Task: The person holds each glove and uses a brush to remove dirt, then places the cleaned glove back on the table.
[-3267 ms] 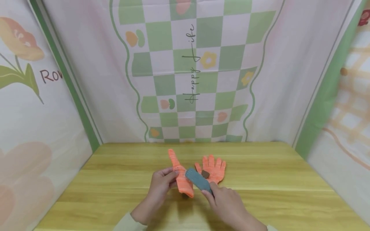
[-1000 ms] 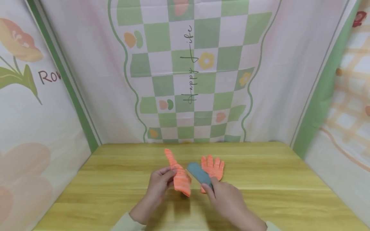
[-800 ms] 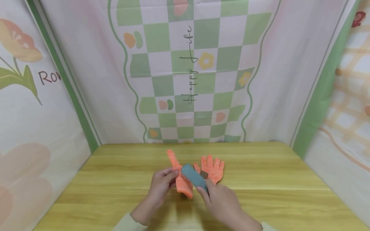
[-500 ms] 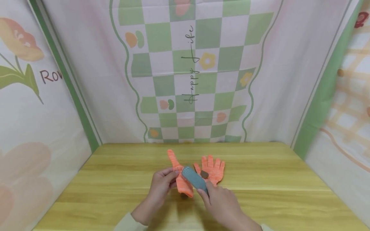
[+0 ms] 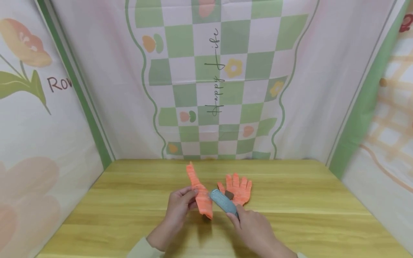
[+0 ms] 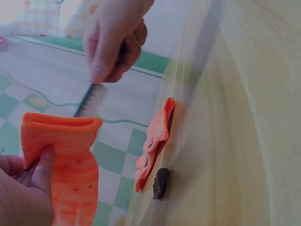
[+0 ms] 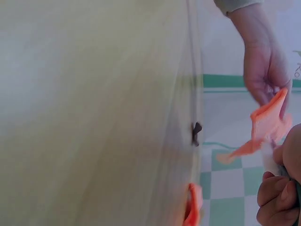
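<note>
My left hand [image 5: 180, 204] pinches an orange knitted glove [image 5: 204, 202] near its cuff, thumb on the near side, and holds it above the table. In the left wrist view the cuff opening [image 6: 63, 121] faces up and the glove's fingers hang down; small dark spots mark it. My right hand [image 5: 255, 224] grips a brush [image 5: 223, 201] with a blue-grey back, its head at the glove's right edge. Pale bristles [image 6: 94, 101] show in the left wrist view. A second orange glove [image 5: 240, 190] lies flat on the table to the right, fingers spread, partly behind the brush.
A small brown piece [image 5: 229, 194] appears on or beside the flat glove. Another dark bit [image 5: 205, 218] shows below the held glove. The wooden table [image 5: 145, 179] ends at a checked curtain [image 5: 206, 89], with patterned cloths on both sides.
Since half a second ago the brush has shifted right, from over the held glove to its right edge. Before that it swung off the glove and back on. The left hand keeps its hold.
</note>
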Action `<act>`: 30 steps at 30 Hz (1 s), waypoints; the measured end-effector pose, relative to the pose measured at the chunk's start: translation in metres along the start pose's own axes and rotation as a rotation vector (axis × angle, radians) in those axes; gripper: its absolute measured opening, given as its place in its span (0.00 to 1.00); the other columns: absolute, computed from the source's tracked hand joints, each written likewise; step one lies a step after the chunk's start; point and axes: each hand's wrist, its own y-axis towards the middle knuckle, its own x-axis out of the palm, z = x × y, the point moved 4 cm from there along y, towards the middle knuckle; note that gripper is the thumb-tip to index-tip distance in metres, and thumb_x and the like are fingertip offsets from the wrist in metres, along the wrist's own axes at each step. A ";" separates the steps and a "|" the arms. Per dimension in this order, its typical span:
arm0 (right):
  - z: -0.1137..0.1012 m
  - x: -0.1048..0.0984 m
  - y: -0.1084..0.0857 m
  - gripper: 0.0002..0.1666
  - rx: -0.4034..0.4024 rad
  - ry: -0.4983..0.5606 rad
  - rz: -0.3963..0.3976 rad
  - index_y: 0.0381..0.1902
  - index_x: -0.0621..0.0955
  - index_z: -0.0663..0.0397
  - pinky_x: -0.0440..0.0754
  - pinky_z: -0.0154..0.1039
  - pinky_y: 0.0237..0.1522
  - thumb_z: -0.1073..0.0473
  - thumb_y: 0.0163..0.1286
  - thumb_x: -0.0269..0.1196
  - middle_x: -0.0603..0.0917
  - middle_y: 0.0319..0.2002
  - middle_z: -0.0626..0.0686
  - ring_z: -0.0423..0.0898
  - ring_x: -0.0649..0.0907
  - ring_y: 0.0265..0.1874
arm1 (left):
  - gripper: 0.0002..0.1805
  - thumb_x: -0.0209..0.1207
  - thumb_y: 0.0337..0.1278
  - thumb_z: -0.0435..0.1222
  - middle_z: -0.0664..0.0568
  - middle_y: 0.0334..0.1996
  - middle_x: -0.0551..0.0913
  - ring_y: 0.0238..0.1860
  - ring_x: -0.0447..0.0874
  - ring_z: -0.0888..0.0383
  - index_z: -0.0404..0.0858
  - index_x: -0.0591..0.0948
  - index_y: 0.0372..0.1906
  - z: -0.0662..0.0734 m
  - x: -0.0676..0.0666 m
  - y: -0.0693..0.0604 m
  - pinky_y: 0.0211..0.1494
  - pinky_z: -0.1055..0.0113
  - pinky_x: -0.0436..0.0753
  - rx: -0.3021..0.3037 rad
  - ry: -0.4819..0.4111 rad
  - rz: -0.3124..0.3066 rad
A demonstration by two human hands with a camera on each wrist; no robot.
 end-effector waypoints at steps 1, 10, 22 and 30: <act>0.003 0.001 0.000 0.20 0.012 -0.006 -0.001 0.37 0.78 0.57 0.67 0.36 0.12 0.45 0.73 0.57 0.74 0.16 0.48 0.42 0.73 0.13 | 0.17 0.58 0.61 0.26 0.40 0.35 0.86 0.33 0.87 0.56 0.17 0.77 0.51 0.001 0.000 0.000 0.39 0.65 0.86 -0.001 -0.002 -0.001; 0.017 -0.008 0.001 0.19 0.096 0.009 -0.001 0.36 0.78 0.59 0.64 0.34 0.12 0.47 0.73 0.57 0.68 0.15 0.46 0.41 0.67 0.12 | 0.14 0.58 0.60 0.26 0.44 0.31 0.86 0.30 0.86 0.59 0.19 0.79 0.48 0.002 -0.002 0.001 0.34 0.69 0.85 0.001 0.001 -0.019; -0.014 -0.016 0.003 0.18 -0.010 0.122 0.029 0.27 0.70 0.46 0.59 0.30 0.11 0.45 0.75 0.54 0.63 0.13 0.41 0.35 0.62 0.09 | 0.17 0.58 0.61 0.27 0.43 0.33 0.86 0.30 0.86 0.59 0.18 0.77 0.51 -0.003 0.006 0.001 0.34 0.70 0.85 -0.025 0.008 -0.055; -0.018 -0.007 0.002 0.18 -0.033 0.099 0.027 0.28 0.70 0.47 0.59 0.30 0.11 0.44 0.75 0.54 0.63 0.13 0.41 0.36 0.62 0.09 | 0.16 0.58 0.62 0.27 0.44 0.32 0.86 0.30 0.86 0.59 0.17 0.77 0.51 -0.003 0.007 0.000 0.36 0.67 0.86 -0.014 0.004 -0.031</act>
